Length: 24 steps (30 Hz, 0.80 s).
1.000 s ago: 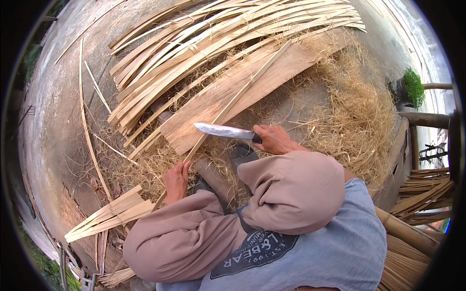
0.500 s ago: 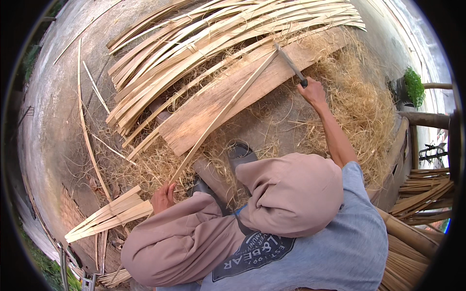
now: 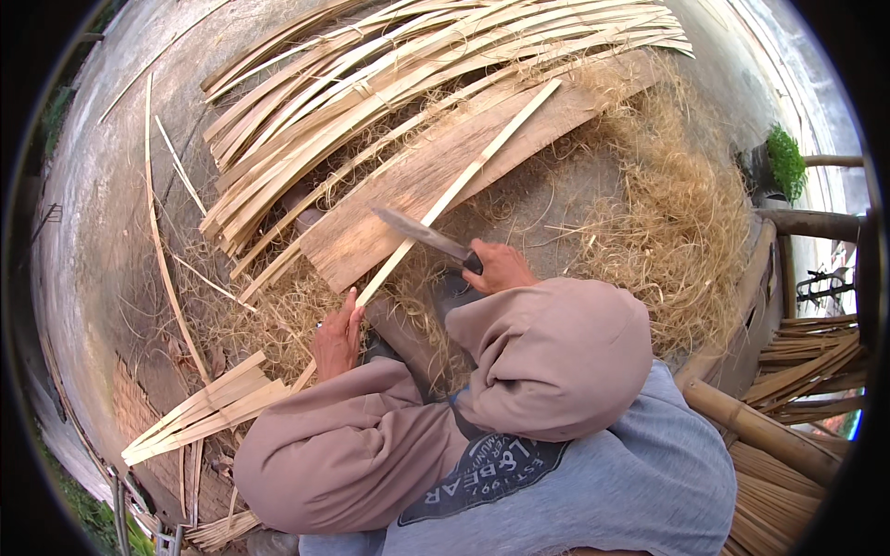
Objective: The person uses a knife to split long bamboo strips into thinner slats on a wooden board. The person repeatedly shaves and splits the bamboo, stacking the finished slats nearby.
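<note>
- Slip risk: the knife [image 3: 440, 243] crosses the strip [image 3: 505, 139] a little way up from the left hand [image 3: 338, 340]; a skid along the smooth face toward the person could reach those bare fingers.
- Strip risk: too steep a blade angle might dig in and split or sever the strip, which looks thin.
- Twist risk: the strip slants over the board [image 3: 352, 246], seemingly steadied by one hand only; sideways push could turn it.
- Left grip: fingers closed about the strip's near part; thumb placement hard to make out.
- Right hand [image 3: 502, 268]: wrapped round the knife's dark handle, no gap seen.
- Strip position: runs from the left fingers up and right, past the blade, far end above the board. Short piece shows below the left hand, likely the same strip.
- Blade slightly blurred; cannot tell whether its edge touches.
</note>
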Motion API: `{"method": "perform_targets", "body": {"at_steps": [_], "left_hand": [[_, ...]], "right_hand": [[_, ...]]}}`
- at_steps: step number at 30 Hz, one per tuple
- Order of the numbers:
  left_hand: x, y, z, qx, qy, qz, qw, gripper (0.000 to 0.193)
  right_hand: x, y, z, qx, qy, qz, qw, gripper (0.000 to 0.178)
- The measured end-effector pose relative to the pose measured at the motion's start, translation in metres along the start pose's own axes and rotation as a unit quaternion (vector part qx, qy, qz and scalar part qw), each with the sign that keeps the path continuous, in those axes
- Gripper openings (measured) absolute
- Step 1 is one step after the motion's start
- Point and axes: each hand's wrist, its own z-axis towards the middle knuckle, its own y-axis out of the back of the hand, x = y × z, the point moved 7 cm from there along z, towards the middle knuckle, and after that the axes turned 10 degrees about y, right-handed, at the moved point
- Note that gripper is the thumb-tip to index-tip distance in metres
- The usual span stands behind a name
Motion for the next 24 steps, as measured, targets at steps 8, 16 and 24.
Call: {"method": "perform_targets", "body": {"at_steps": [8,16,24], "left_hand": [[-0.013,0.008,0.005,0.045,0.042,-0.096,0.993,0.036],[0.012,0.026,-0.007,0.034,0.069,-0.084,0.994,0.034],[0.096,0.031,-0.038,0.034,0.057,-0.174,0.982,0.03]], "right_hand": [[-0.151,0.124,0.033,-0.149,-0.12,-0.14,0.971,0.034],[-0.099,0.097,0.063,-0.046,-0.031,-0.13,0.99,0.039],[-0.201,0.151,0.053,-0.155,-0.198,-0.048,0.967,0.04]]}}
